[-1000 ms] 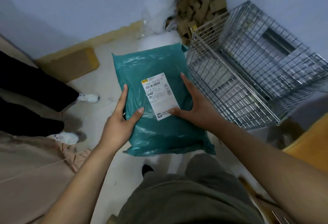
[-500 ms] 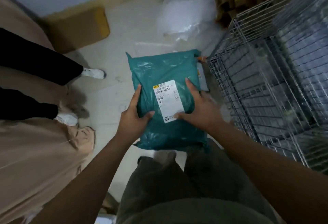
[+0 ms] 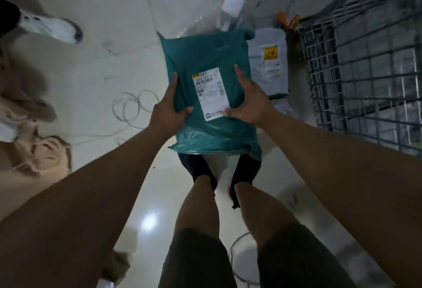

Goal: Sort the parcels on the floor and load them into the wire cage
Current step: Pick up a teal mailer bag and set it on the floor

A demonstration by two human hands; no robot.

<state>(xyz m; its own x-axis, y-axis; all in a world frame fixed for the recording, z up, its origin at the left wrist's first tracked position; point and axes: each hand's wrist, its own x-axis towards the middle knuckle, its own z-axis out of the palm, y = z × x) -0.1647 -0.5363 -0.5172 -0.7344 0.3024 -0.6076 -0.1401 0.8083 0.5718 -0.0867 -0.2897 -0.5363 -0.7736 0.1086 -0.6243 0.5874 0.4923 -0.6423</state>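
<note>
Your left hand [image 3: 166, 114] and right hand [image 3: 251, 102] grip the teal plastic mailer [image 3: 205, 59], long axis up-frame; grey wire cage [image 3: 365, 70] sits frame right, nearer your right hand.

No legible text on parcel label [image 3: 211, 93]

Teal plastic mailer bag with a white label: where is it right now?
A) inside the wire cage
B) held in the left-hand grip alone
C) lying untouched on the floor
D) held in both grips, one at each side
D: the left-hand grip and right-hand grip each hold a side of the teal plastic mailer bag, outside the grey wire cage.
</note>
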